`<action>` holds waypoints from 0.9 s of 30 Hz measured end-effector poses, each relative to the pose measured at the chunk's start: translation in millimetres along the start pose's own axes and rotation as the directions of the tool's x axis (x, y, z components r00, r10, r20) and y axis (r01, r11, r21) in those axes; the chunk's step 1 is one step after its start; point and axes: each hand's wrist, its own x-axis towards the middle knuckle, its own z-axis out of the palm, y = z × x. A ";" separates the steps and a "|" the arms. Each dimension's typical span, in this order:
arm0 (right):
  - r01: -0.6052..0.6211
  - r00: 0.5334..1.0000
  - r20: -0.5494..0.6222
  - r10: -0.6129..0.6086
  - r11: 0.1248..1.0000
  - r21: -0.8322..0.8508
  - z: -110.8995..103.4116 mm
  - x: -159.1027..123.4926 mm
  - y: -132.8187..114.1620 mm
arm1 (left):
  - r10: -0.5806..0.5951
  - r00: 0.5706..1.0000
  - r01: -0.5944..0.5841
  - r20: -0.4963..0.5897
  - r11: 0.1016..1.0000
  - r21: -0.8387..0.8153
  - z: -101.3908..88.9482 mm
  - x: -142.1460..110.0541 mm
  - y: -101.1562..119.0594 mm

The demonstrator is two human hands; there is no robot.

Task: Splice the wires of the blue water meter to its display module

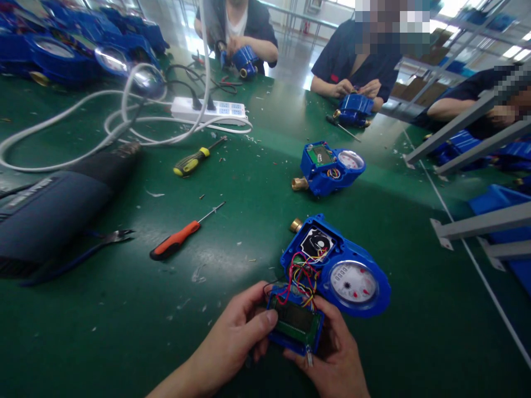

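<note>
Both of my hands hold a small blue display module (295, 322) with a green circuit board and a dark screen. My left hand (238, 331) grips its left side, the thumb lying on the board's edge. Around the right side and lower edge wraps my right hand (334, 351). Red, yellow, black and white wires (302, 276) run from the module into an opened blue water meter (323, 265) just beyond it. That meter has a round white dial (352, 282) and a brass fitting (296, 225). Parts of the fingers behind the module are hidden.
Another blue meter (332, 168) stands further back. To the left lie an orange screwdriver (176, 239), a yellow screwdriver (193, 161), pliers (112, 239), a heat gun (62, 204) and a power strip (207, 110). Co-workers handle meters across the green table (232, 309); metal struts (485, 224) stand right.
</note>
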 end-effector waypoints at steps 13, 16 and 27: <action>0.000 0.998 0.066 -0.002 1.000 0.029 4.5 -0.6 -0.4 | -0.034 0.995 0.034 -0.094 0.999 0.000 4.0 4.7 1.7; -0.034 0.995 0.096 0.025 0.995 0.089 8.1 0.8 1.1 | -0.041 0.996 0.034 -0.080 0.996 -0.087 2.8 6.1 0.2; 0.079 0.994 0.064 -0.084 0.993 0.087 29.1 11.8 8.4 | -0.081 0.993 0.075 -0.084 0.995 -0.071 -19.0 22.6 22.7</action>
